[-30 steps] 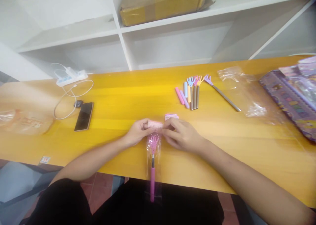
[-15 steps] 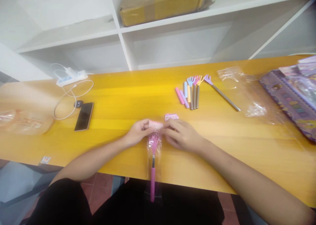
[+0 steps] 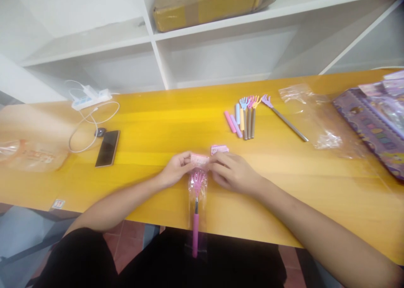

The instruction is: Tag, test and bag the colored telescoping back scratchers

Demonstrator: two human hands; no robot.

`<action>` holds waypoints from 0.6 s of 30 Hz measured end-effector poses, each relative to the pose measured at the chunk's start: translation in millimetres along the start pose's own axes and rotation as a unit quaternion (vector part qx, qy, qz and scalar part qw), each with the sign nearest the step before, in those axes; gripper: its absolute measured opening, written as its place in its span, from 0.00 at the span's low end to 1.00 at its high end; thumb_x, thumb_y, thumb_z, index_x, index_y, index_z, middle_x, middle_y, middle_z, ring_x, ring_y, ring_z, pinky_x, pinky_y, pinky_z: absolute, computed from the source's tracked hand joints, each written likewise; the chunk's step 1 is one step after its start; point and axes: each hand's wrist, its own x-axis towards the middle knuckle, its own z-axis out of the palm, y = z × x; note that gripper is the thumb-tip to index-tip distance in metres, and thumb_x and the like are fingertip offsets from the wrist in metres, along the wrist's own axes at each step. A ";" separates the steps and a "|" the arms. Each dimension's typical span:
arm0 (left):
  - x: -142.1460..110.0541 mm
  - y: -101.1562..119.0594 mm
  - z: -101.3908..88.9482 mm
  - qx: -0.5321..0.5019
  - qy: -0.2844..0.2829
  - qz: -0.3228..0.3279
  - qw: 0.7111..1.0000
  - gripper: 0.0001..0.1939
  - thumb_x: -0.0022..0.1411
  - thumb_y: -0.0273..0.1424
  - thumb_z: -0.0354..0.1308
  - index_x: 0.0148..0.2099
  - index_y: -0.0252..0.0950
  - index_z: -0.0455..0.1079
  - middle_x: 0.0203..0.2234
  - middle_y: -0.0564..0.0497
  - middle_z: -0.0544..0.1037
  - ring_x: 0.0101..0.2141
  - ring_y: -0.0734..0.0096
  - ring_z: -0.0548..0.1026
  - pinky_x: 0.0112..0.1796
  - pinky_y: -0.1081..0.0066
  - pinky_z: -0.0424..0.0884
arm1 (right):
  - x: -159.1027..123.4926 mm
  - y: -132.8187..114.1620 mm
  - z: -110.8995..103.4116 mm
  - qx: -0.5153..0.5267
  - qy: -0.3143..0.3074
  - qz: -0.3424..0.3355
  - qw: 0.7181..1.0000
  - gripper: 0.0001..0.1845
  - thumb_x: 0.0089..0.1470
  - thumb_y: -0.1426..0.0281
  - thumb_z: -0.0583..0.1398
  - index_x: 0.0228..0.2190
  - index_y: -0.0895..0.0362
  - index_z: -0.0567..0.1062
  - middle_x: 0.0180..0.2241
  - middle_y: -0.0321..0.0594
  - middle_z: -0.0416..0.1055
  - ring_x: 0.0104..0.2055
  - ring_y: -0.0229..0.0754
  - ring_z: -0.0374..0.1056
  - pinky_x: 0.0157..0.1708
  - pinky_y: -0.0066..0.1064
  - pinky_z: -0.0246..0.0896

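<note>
A pink claw-headed back scratcher (image 3: 196,212) lies in a clear plastic sleeve, handle hanging over the near edge of the yellow table (image 3: 164,124). A pink card label (image 3: 199,159) tops the sleeve. My left hand (image 3: 175,168) pinches the label's left end; my right hand (image 3: 232,172) pinches its right end. Both hands are closed on it. A second pink label (image 3: 219,149) lies just behind my right hand.
Several bare scratchers (image 3: 244,117) lie in a row farther back, one extended (image 3: 286,120). Empty clear bags (image 3: 312,119) and purple boxes (image 3: 375,124) sit right. A phone (image 3: 107,148), power strip (image 3: 91,97), cables and a plastic bag (image 3: 31,155) are left. White shelves hold a cardboard parcel (image 3: 208,4).
</note>
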 end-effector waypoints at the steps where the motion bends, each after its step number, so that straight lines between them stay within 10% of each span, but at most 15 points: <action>1: -0.1 -0.6 -0.4 -0.002 0.000 0.000 1.000 0.18 0.67 0.41 0.69 0.52 0.35 0.77 0.48 0.43 0.84 0.46 0.64 0.83 0.49 0.66 0.76 | 0.0 0.0 0.0 0.000 -0.001 0.001 1.000 0.13 0.63 0.80 0.56 0.46 0.56 0.75 0.39 0.42 0.74 0.39 0.41 0.69 0.36 0.33 0.63; 18: -1.2 0.8 0.0 0.010 0.006 -0.015 1.000 0.17 0.68 0.40 0.69 0.51 0.35 0.76 0.45 0.44 0.83 0.44 0.65 0.83 0.49 0.66 0.76 | -1.6 0.1 0.9 0.000 -0.003 0.005 1.000 0.15 0.59 0.80 0.57 0.46 0.56 0.75 0.37 0.41 0.72 0.37 0.41 0.67 0.35 0.33 0.60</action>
